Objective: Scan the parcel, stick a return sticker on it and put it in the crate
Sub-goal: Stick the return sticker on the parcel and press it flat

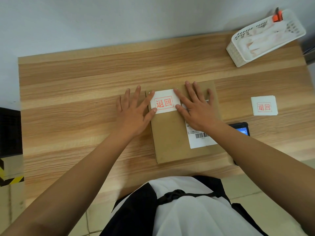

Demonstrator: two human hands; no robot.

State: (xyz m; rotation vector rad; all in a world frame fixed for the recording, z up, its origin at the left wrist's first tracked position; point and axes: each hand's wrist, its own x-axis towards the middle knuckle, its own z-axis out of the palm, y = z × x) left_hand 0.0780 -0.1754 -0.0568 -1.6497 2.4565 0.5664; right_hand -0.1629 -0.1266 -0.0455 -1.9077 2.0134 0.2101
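A flat brown cardboard parcel (172,138) lies on the wooden table (76,99), with a white shipping label and barcode (201,138) on its right side. A white return sticker (165,101) with red characters sits on the parcel's top left corner. My left hand (134,109) lies flat, fingers spread, with its index finger and thumb on the sticker's left edge. My right hand (196,108) lies flat on the parcel, its fingertips at the sticker's right edge, partly covering the shipping label.
A stack of return stickers (264,106) lies at the right. A dark handheld scanner (242,129) peeks out behind my right forearm. A white plastic basket (238,53) with papers and an orange tool stands at the back right. A black crate (10,132) sits off the table's left edge.
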